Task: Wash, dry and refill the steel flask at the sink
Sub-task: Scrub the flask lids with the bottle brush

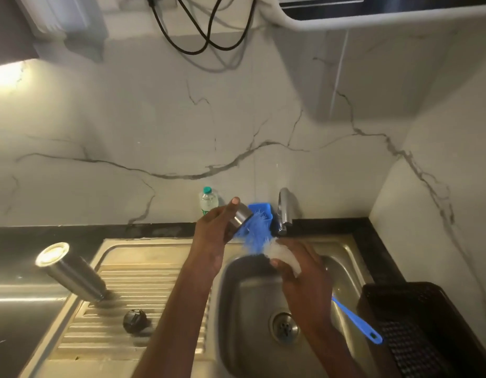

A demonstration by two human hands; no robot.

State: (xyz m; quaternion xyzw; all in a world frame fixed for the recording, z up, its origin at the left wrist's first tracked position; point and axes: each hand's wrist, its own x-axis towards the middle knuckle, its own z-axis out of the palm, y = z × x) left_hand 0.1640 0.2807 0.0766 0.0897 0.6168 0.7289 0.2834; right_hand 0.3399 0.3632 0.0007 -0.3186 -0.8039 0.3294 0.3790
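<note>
My left grip (214,230) holds steel cup (240,215); right grip (302,266) holds brush (257,236), bristles at cup mouth. Flask (70,271) inverted on drainboard (132,282), far left.

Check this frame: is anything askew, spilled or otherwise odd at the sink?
Nothing is spilled or damaged. The tall steel flask stands mouth-down on the ribbed drainboard, apparently draining, with a round black stopper beside it.

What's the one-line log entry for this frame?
stage: scrubbing cap | left hand: holds steel cup | right hand: bottle brush, bristles at cup mouth | steel flask: inverted on drainboard | black stopper: drainboard
</note>
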